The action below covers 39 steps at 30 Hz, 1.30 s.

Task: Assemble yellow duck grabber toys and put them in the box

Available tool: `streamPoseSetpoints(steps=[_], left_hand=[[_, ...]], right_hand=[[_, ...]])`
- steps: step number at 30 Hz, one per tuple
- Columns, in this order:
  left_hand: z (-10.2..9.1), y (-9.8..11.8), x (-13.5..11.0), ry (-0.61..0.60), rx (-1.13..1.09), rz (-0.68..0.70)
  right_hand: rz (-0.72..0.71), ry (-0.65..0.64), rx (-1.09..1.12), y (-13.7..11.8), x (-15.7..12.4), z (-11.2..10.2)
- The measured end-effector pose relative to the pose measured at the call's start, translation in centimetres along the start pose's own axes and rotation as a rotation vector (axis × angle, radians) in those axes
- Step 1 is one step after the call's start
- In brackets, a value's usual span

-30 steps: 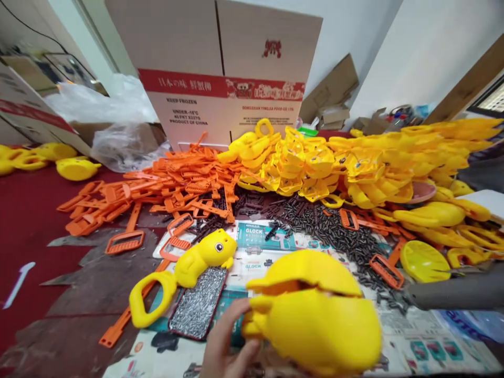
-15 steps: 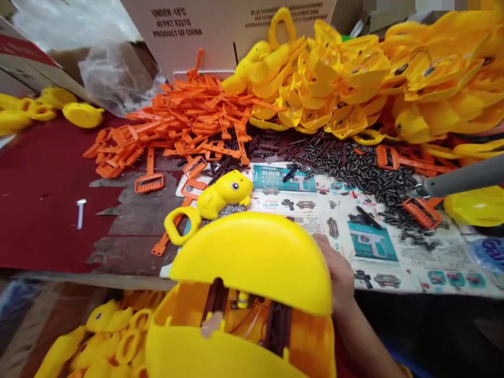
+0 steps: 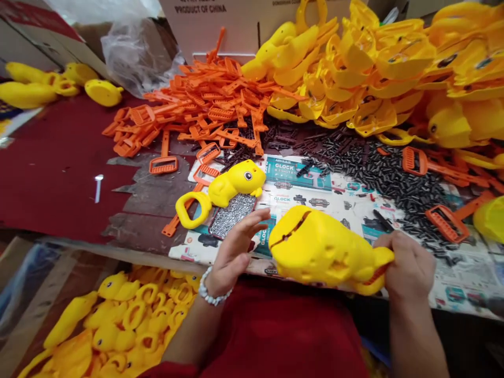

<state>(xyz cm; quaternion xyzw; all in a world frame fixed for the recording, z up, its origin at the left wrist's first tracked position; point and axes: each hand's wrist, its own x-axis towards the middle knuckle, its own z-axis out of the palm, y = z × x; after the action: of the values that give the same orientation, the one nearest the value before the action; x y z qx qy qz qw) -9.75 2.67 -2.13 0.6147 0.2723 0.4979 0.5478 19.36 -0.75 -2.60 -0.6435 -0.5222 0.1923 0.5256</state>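
Observation:
My right hand (image 3: 409,270) grips the narrow end of a yellow plastic duck-shaped toy body (image 3: 323,252), held level over the table's near edge. My left hand (image 3: 236,249) hovers just left of the toy's rounded front, fingers spread apart and holding nothing. A beaded bracelet (image 3: 208,294) circles my left wrist. Beyond my left hand lies a finished yellow duck toy (image 3: 224,191) with a ring handle, next to a small tray of metal screws (image 3: 232,215).
Orange plastic levers (image 3: 212,107) pile at the back, yellow shells (image 3: 374,73) heap at the back right, small dark pins (image 3: 374,168) scatter over printed paper (image 3: 452,273). A cardboard box (image 3: 236,21) stands behind. A bin of finished yellow ducks (image 3: 118,325) sits below the table's left edge.
The yellow toy, held open close to the camera before, is now closed and lowered to the right. My left hand has let go of it and opened.

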Motion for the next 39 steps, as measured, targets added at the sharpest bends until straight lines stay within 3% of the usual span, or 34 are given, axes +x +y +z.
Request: streamPoseSetpoints(steps=[3,7,10,12,18,22,26,31,39], left_hand=[[0.3,-0.3,0.2,-0.121,0.139,0.031],[1.5,-0.8,0.2,-0.077,0.395,-0.083],[1.9,-0.8,-0.2,-0.128,0.45,-0.054],[1.8,-0.6,-0.3,-0.148,0.439,-0.03],[1.1,0.0,0.4,-0.147,0.312,0.04],[1.4,-0.1,0.8,-0.081,0.318,0.105],[1.8,-0.7,0.9,-0.116,0.427,0.044],[1.9,-1.5,0.6,-0.079,0.318,-0.135],[1.8,-1.2,0.6,-0.12,0.362,-0.128]], right_hand=[[-0.061,-0.071,-0.269,0.2,0.7,-1.2],[-0.349,-0.093,-0.454,-2.8,0.8,0.8],[-0.581,-0.358,-0.497,-5.5,0.2,3.4],[-0.651,-0.483,-0.551,-6.4,0.0,4.6],[-0.625,-0.434,-0.417,-6.5,0.0,4.4],[-0.601,-0.437,-0.399,-6.8,-0.3,4.0],[-0.617,-0.452,-0.386,-7.2,-1.1,4.6],[-0.718,-0.469,-0.492,-7.2,-1.9,5.4],[-0.653,-0.475,-0.545,-7.5,-1.9,5.6]])
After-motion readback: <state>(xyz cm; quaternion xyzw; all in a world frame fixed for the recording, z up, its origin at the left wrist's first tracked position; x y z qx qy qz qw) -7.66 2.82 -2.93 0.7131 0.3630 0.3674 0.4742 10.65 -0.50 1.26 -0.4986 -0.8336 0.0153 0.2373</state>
